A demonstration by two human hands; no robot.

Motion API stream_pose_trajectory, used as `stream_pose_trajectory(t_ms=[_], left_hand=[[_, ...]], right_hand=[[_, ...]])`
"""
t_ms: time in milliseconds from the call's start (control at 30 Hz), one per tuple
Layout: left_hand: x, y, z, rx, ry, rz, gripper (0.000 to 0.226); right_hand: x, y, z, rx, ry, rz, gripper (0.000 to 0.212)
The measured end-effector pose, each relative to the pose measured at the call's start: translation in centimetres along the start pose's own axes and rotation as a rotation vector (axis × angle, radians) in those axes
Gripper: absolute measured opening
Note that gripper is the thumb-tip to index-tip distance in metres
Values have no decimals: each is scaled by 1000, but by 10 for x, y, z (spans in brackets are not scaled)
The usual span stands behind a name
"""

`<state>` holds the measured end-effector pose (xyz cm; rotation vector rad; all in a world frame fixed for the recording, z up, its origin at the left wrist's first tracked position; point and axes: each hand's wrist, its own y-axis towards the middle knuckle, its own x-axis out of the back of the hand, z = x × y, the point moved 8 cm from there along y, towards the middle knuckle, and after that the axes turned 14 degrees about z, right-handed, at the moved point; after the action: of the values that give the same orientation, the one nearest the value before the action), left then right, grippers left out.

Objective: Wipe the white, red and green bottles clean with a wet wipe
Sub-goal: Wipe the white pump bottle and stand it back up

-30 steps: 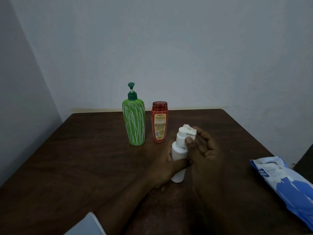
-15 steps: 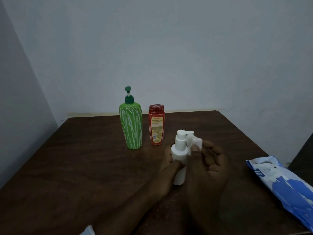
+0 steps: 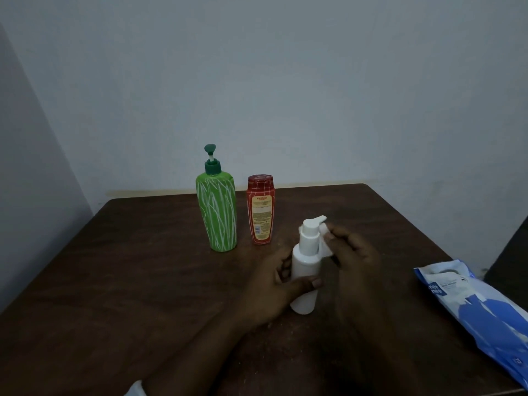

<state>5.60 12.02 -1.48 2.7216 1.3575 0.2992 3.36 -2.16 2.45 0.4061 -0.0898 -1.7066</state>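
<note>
A white pump bottle (image 3: 305, 264) stands slightly tilted at the middle of the dark wooden table (image 3: 128, 281). My left hand (image 3: 274, 287) grips its body, thumb across the front. My right hand (image 3: 354, 255) pinches a white wet wipe (image 3: 325, 244) against the bottle's neck, just under the pump head. Behind them stand a green pump bottle (image 3: 218, 212) with white streaks and, to its right, a red bottle (image 3: 260, 210) with a yellow label, both upright and untouched.
A blue and white pack of wet wipes (image 3: 480, 312) lies at the table's right edge. A wall runs close behind the table and along its left side. A dark object (image 3: 511, 267) sits beyond the right edge.
My right hand has moved the wipe from the pump head down to the bottle's neck. The pump spout now points to the right and is uncovered.
</note>
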Motion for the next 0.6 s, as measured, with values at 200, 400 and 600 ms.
stream_pose_trajectory(t_ms=[200, 400, 600], left_hand=[[-2, 0, -7, -24, 2, 11, 44], [-3, 0, -7, -11, 18, 14, 45], [-2, 2, -4, -6, 10, 51, 48]], right_hand=[[-50, 39, -8, -288, 340, 737, 35], [-40, 41, -12, -305, 305, 855, 37], [-6, 19, 14, -163, -285, 515, 20]])
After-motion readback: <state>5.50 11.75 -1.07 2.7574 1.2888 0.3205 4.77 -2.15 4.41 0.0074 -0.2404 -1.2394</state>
